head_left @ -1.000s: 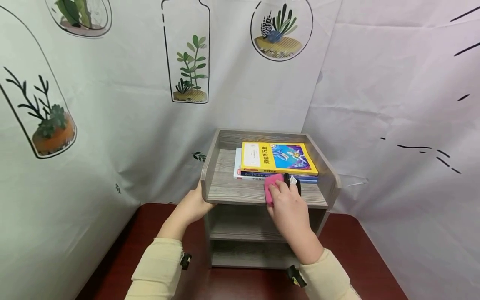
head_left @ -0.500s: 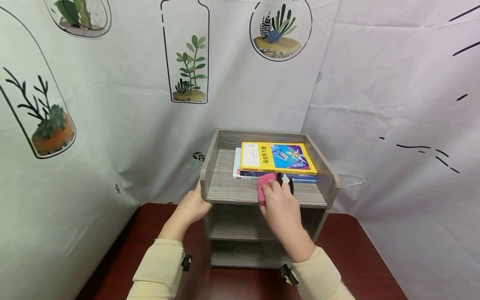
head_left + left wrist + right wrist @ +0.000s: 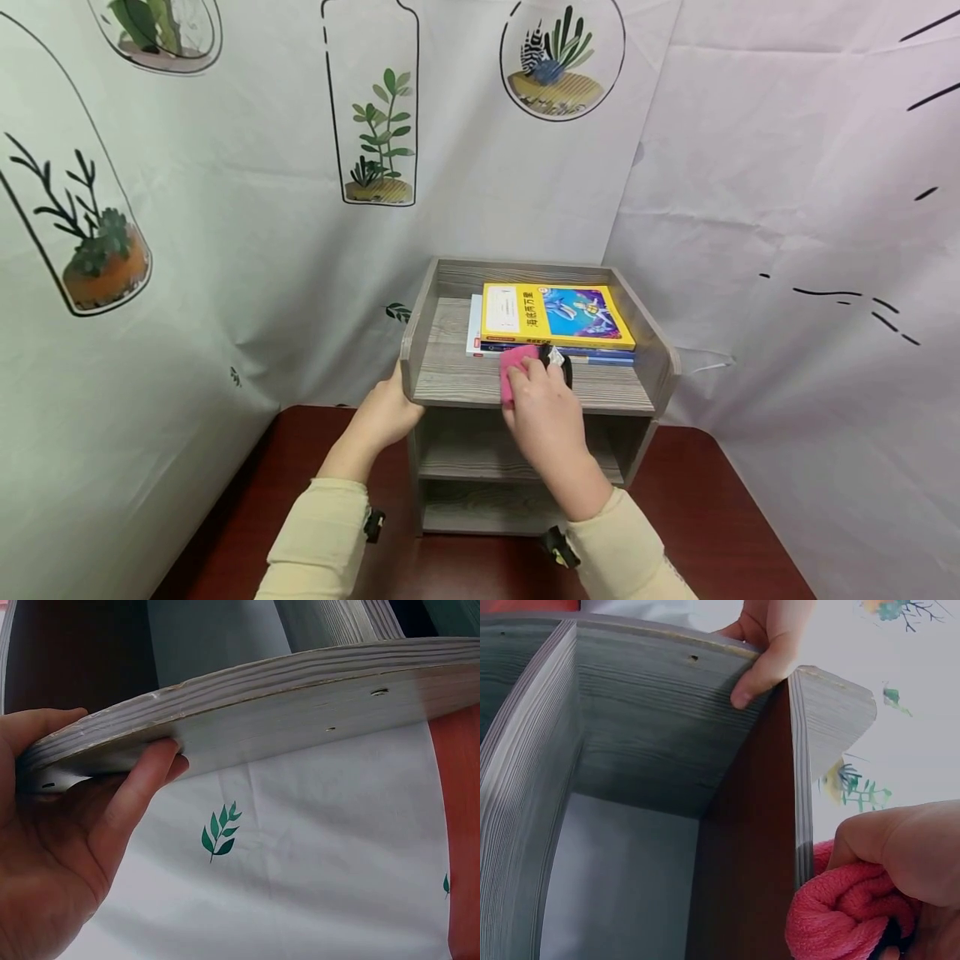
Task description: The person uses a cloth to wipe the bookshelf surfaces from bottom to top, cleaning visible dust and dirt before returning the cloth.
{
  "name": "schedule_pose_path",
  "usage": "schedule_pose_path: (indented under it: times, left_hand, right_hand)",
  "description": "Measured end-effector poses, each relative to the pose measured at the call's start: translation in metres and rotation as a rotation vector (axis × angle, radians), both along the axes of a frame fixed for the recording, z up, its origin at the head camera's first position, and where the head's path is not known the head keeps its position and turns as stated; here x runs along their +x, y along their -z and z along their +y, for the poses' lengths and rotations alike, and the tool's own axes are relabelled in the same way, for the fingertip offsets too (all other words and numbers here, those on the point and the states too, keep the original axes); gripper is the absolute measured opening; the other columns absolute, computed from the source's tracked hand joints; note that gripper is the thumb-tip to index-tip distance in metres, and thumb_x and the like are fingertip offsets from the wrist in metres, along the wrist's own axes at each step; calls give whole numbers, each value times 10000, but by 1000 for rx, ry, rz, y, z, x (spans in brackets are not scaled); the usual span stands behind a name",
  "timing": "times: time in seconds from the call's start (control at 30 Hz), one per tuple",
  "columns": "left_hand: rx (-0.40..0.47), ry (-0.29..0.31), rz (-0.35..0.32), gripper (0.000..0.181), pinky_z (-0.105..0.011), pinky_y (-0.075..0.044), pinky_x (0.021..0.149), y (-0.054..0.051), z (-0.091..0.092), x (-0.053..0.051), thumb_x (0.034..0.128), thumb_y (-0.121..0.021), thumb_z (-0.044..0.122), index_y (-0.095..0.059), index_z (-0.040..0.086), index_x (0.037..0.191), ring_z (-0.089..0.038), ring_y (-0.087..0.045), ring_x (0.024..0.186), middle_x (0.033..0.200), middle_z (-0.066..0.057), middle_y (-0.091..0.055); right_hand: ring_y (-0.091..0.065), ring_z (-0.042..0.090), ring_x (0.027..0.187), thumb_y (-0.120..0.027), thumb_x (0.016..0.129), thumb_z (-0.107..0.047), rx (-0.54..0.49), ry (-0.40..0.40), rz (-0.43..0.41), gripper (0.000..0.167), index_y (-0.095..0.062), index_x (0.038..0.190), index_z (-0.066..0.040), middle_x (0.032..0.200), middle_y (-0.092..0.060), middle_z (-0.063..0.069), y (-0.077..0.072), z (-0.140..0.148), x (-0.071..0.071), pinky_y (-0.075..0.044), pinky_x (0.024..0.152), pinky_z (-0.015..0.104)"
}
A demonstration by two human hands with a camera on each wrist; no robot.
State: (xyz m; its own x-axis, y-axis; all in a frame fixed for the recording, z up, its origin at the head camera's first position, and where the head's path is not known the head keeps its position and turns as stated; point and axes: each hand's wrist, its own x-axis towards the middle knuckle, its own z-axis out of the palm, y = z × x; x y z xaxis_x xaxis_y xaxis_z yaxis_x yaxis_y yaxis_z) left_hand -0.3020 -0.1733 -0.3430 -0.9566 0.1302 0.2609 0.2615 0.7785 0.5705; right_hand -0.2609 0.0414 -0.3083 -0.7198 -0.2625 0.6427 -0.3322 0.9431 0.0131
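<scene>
A small grey wood-grain shelf unit (image 3: 457,383) has a stack of books on its top board, a yellow one (image 3: 555,315) uppermost. My right hand (image 3: 551,425) holds a folded pink cloth (image 3: 513,375) with a black part and white tag against the board's front, just before the books. In the right wrist view the pink cloth (image 3: 840,915) is bunched under the fingers of my right hand (image 3: 915,862), beside the board's edge. My left hand (image 3: 386,410) grips the unit's left side at the top; in the left wrist view thumb and fingers of that hand (image 3: 82,802) straddle the panel edge (image 3: 247,679).
Two lower compartments (image 3: 495,508) of the unit face me. It stands on a dark red table (image 3: 697,517). White fabric (image 3: 262,250) printed with plants in glass outlines hangs behind and on both sides.
My right hand has slid left along the front of the top board with the pink cloth. My left hand and the books have stayed in place.
</scene>
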Motion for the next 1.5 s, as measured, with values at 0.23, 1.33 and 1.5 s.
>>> schedule_pose_path:
  times: [0.23, 1.33, 1.5]
  left_hand:
    - [-4, 4, 18, 726, -399, -401, 584, 1, 0, 1, 905, -574, 236, -118, 129, 1459, -244, -588, 700, 1013, -199, -635]
    - [0, -9, 69, 655, -452, -435, 623, 3, -1, 0, 857, -603, 168, -242, 76, 1396, -302, -620, 762, 977, -221, -642]
    - [-7, -8, 88, 656, -491, -442, 660, 3, -1, 0, 833, -608, 152, -255, 63, 1379, -364, -629, 820, 956, -234, -642]
  right_hand:
    - [-522, 274, 813, -785, 699, -243, 3, -20, 11, 387, -680, 1026, -64, 1031, -598, 124, 0, -13, 0, -497, 586, 376]
    - [-517, 245, 768, -753, 716, -223, -22, -65, 31, 284, -690, 957, -87, 929, -590, 96, 1, -58, -2, -479, 519, 359]
    - [-513, 246, 753, -735, 726, -213, -25, -72, 46, 258, -692, 949, -93, 919, -587, 92, 1, -64, -2, -482, 522, 357]
